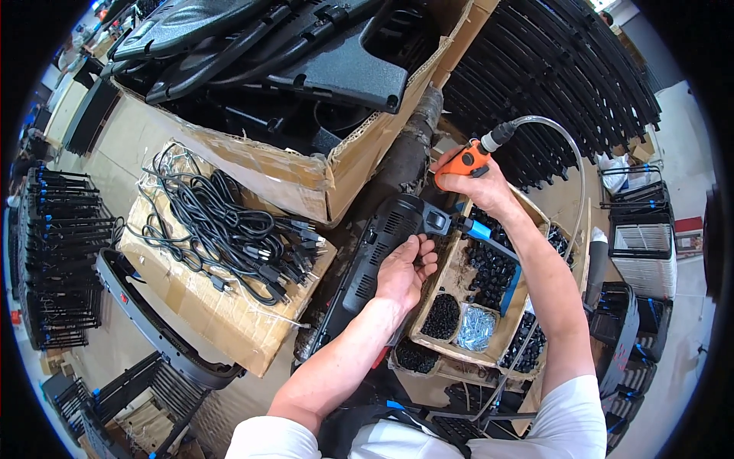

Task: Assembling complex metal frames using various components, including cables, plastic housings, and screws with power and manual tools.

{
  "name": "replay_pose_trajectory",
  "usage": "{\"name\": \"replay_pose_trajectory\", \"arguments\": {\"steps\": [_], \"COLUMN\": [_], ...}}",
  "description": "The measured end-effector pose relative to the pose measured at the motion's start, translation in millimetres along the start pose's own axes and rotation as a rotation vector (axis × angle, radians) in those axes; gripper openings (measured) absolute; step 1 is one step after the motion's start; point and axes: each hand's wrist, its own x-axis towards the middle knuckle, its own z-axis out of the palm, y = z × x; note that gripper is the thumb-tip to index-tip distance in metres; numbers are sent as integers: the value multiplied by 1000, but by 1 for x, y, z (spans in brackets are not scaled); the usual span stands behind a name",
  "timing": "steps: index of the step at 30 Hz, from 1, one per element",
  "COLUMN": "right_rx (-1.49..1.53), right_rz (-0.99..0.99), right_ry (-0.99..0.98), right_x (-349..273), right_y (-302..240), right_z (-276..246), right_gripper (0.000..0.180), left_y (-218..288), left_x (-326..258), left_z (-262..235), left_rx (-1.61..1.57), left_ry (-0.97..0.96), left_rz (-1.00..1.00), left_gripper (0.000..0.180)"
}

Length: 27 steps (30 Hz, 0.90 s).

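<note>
My right hand (489, 187) is wrapped round an orange and black air screwdriver (465, 162). A clear hose (569, 141) runs from its black end fitting. The tool is near the far end of a long black plastic housing (384, 239) with vent slots, which lies slantwise in front of me. Over the housing's right side is my left hand (405, 274), its fingers curled and thumb pressed against them. Whatever they hold, if anything, is too small or hidden to name. The screwdriver's tip is hidden from view.
Right of the housing, a divided cardboard tray (453, 353) holds black small parts and silver screws (475, 329). To the left, black power cords (218, 218) lie on a cardboard box (229, 325). A large carton (294, 187) of black plastic shells stands beyond; stacked black frames (543, 84) are far right.
</note>
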Motion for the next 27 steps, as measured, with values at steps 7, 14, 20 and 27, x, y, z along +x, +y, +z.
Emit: {"name": "replay_pose_trajectory", "arguments": {"steps": [7, 14, 20, 27], "right_rx": [-58, -121, -165, 10], "right_rz": [-21, -42, -81, -195], "right_ry": [2, -12, 13, 112], "right_x": [-3, -9, -18, -57], "right_y": [-3, -7, -2, -20], "right_z": [6, 15, 23, 28], "right_gripper": [33, 33, 29, 50], "left_y": [3, 5, 5, 8], "left_x": [-3, -4, -2, 4], "left_z": [5, 4, -2, -1], "left_rx": [0, 21, 0, -114], "left_ry": [25, 74, 88, 42], "left_rz": [-22, -10, -10, -8], "left_gripper": [27, 30, 29, 28]}}
